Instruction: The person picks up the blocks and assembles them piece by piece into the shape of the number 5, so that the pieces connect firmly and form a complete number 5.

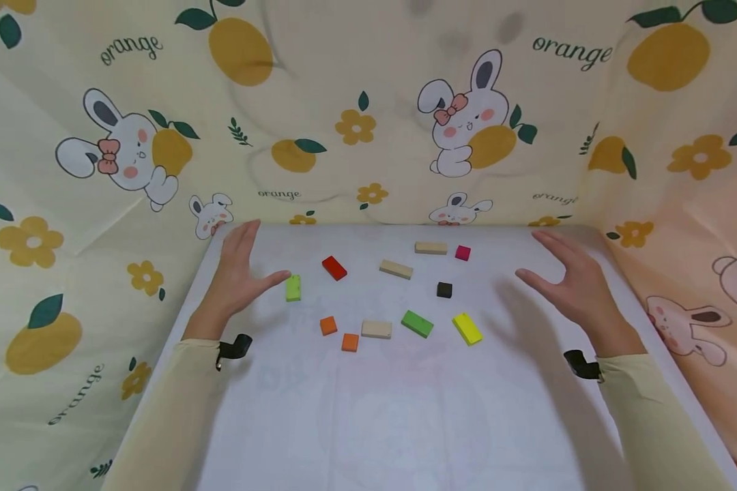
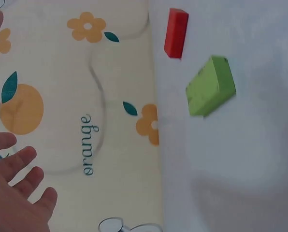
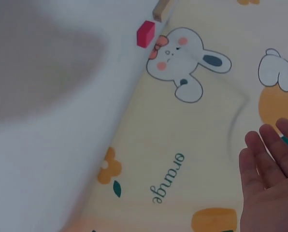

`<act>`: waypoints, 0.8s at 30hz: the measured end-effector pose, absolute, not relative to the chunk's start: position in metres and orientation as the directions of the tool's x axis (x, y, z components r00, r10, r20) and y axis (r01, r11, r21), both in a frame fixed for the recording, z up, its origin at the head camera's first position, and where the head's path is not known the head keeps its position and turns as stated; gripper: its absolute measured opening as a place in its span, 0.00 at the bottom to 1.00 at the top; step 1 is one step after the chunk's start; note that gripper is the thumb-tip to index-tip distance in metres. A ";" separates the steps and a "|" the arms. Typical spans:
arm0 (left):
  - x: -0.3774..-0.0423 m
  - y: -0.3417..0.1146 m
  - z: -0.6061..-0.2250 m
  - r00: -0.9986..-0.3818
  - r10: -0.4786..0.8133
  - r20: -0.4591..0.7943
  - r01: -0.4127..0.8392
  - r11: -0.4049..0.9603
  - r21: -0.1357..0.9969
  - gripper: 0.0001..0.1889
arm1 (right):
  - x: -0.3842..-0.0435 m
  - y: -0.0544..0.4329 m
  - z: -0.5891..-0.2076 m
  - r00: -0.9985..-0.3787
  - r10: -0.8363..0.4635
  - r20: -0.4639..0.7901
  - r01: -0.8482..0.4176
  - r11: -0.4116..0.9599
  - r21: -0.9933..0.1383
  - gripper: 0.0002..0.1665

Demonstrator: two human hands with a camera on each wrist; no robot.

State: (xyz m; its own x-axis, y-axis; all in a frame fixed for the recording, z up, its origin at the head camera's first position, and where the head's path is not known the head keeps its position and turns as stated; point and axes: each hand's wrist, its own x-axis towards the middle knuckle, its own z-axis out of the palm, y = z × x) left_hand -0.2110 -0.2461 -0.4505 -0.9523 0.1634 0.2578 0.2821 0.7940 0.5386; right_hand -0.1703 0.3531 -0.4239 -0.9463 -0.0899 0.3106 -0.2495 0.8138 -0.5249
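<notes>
My left hand (image 1: 238, 276) hovers over the left side of the table with its fingers extended and thumb spread, holding nothing. Its thumb tip appears beside a light green block (image 1: 293, 288); the left wrist view shows that block (image 2: 209, 89) apart from the fingers. A red block (image 1: 334, 268) lies a little farther right. On the other side, my right hand (image 1: 574, 283) is raised with straight fingers and nothing in it. Nearest to it are a yellow block (image 1: 467, 329), a black cube (image 1: 445, 290) and a pink-red cube (image 1: 463, 253).
Between the hands lie plain wooden blocks (image 1: 396, 269), a green block (image 1: 417, 324) and two orange cubes (image 1: 328, 326), spread apart on the white table (image 1: 368, 423). A printed cloth (image 1: 356, 170) with oranges and rabbits rises along the table's back and sides.
</notes>
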 end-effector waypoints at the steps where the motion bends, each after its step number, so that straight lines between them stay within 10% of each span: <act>1: -0.212 -0.244 -0.452 -0.958 0.155 0.240 0.266 0.789 0.553 0.62 | -0.171 0.352 -0.425 -0.947 -0.089 0.309 -0.249 0.812 -0.528 0.51; 24: -0.230 -0.224 -0.470 -0.990 0.097 0.102 0.140 0.724 0.675 0.58 | -0.193 0.329 -0.438 -0.972 -0.033 0.231 -0.177 0.749 -0.639 0.42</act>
